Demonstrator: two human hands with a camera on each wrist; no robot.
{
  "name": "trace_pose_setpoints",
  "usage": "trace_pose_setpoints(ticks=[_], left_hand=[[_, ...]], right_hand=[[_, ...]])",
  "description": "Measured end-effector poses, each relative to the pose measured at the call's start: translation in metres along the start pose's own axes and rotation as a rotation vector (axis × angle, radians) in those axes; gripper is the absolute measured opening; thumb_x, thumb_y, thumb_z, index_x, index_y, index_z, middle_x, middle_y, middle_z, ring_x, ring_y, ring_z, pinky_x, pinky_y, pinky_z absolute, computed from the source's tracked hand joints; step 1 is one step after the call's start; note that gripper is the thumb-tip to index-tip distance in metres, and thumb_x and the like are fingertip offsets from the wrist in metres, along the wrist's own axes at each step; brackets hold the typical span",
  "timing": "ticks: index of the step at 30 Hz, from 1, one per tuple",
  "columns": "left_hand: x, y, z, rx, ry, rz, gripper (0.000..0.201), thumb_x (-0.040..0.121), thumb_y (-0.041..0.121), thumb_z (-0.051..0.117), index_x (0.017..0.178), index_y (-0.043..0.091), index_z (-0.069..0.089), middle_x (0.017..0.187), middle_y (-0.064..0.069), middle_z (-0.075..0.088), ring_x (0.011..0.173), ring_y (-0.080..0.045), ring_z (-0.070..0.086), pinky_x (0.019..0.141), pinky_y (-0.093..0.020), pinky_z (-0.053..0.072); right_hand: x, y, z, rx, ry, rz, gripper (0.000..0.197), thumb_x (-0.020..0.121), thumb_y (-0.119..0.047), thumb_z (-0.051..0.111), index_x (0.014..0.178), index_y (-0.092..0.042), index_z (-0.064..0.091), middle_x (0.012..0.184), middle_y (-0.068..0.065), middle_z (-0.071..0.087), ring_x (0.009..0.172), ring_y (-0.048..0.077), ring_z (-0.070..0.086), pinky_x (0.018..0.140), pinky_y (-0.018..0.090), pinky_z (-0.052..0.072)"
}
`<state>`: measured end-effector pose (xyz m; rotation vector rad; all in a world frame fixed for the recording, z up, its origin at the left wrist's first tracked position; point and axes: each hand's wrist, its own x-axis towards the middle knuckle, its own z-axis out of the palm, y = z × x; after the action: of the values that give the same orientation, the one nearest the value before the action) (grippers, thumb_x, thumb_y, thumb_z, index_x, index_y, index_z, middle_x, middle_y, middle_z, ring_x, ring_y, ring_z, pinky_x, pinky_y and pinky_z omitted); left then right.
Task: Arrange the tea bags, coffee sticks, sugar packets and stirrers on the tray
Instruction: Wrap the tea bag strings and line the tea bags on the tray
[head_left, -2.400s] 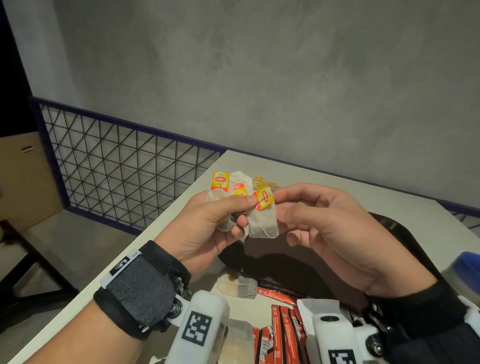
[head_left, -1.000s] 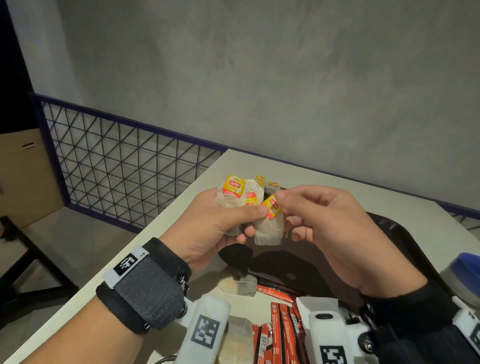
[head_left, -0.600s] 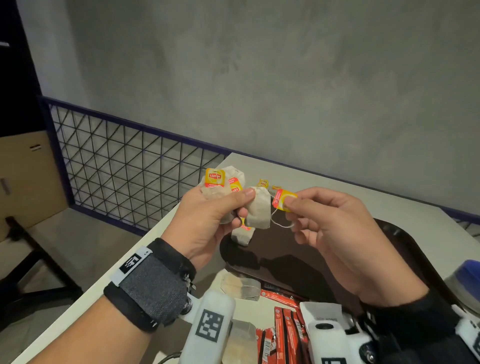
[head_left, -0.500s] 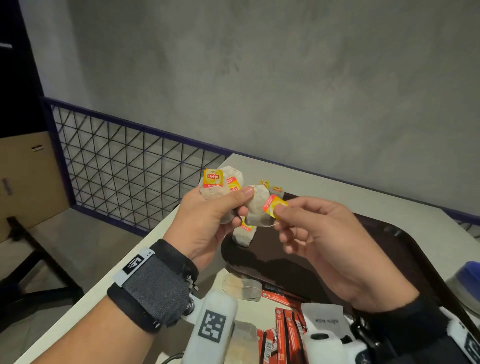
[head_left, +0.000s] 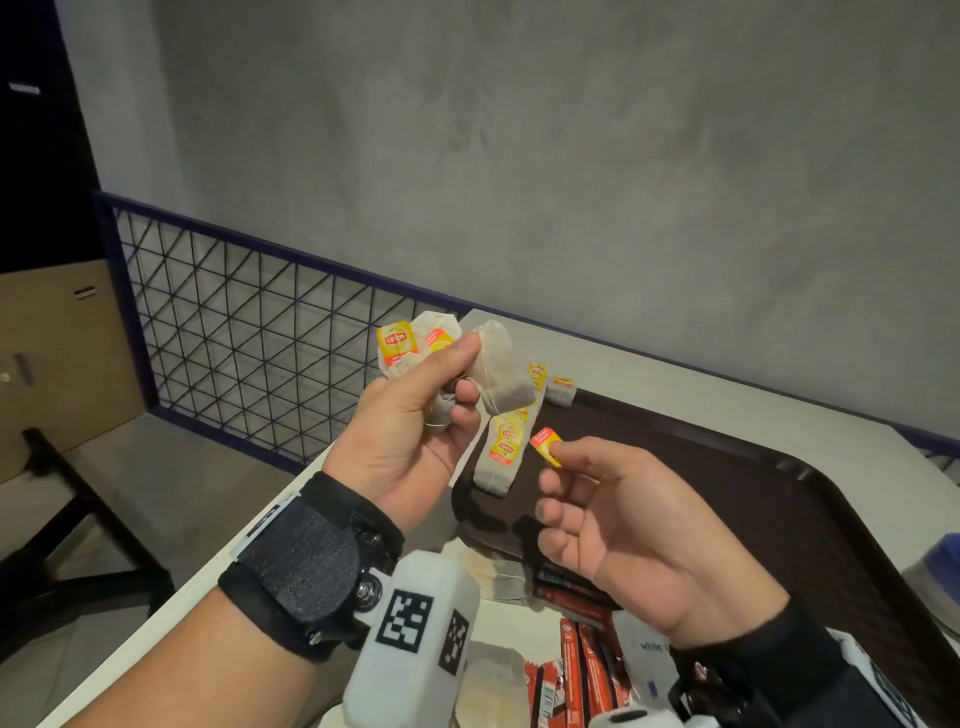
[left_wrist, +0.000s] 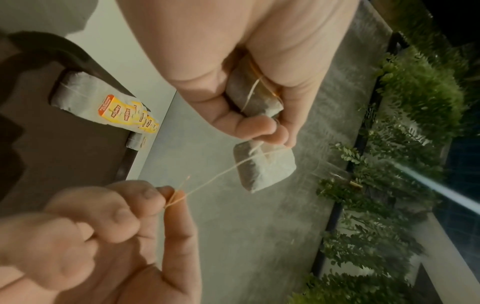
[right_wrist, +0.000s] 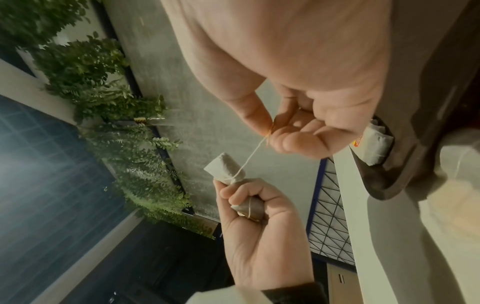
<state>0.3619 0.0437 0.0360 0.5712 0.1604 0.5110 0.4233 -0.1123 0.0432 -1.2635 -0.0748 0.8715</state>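
Note:
My left hand (head_left: 457, 376) grips a bunch of tea bags (head_left: 423, 345) above the table's left edge. One tea bag (left_wrist: 265, 166) sticks out past its fingertips. My right hand (head_left: 557, 453) pinches that bag's red and yellow tag (head_left: 545, 446), and the string (left_wrist: 221, 174) runs taut between the two hands. A row of tea bags (head_left: 506, 452) lies along the near-left end of the dark brown tray (head_left: 727, 493), with one more tea bag (head_left: 563, 388) at the tray's far corner. Red coffee sticks (head_left: 576, 670) and a white sugar packet (head_left: 647, 652) lie in front of the tray.
Loose tea bags (head_left: 493, 574) lie on the white table (head_left: 675, 384) by the tray's near corner. A blue-lidded container (head_left: 937, 582) stands at the right edge. A wire mesh railing (head_left: 249, 332) runs beyond the table's left side.
My right hand has drawn the tag down and to the right, away from the bunch, and the string is stretched out. The left hand still holds the bunch.

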Motion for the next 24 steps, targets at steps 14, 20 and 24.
trace_pose_setpoints(ticks=[14, 20, 24], left_hand=[[-0.0007, -0.0044, 0.0004, 0.079, 0.023, 0.014, 0.025, 0.069, 0.011, 0.078, 0.092, 0.011, 0.069, 0.074, -0.001, 0.065, 0.05, -0.003, 0.052, 0.041, -0.012, 0.042], [0.0019, -0.0009, -0.0027, 0.031, 0.006, -0.019, 0.023, 0.071, 0.011, 0.078, 0.093, 0.01, 0.069, 0.074, 0.0, 0.063, 0.05, -0.003, 0.052, 0.04, -0.012, 0.042], [-0.0019, -0.002, -0.0013, 0.068, -0.063, -0.095, 0.017, 0.068, 0.012, 0.078, 0.083, 0.011, 0.07, 0.07, 0.001, 0.061, 0.047, -0.002, 0.051, 0.04, -0.011, 0.041]], right_hand=[[0.0021, -0.0076, -0.0089, 0.118, 0.073, -0.052, 0.003, 0.079, -0.01, 0.055, 0.078, -0.007, 0.055, 0.069, 0.009, 0.051, 0.056, 0.02, 0.047, 0.049, 0.029, 0.043], [0.0016, -0.0021, -0.0055, 0.033, 0.068, -0.011, 0.006, 0.084, -0.009, 0.058, 0.084, -0.004, 0.061, 0.068, 0.009, 0.054, 0.054, 0.018, 0.047, 0.047, 0.028, 0.043], [0.0025, -0.0013, -0.0061, 0.048, 0.091, -0.014, 0.007, 0.088, -0.009, 0.064, 0.088, -0.002, 0.066, 0.069, 0.01, 0.061, 0.054, 0.017, 0.053, 0.046, 0.027, 0.048]])
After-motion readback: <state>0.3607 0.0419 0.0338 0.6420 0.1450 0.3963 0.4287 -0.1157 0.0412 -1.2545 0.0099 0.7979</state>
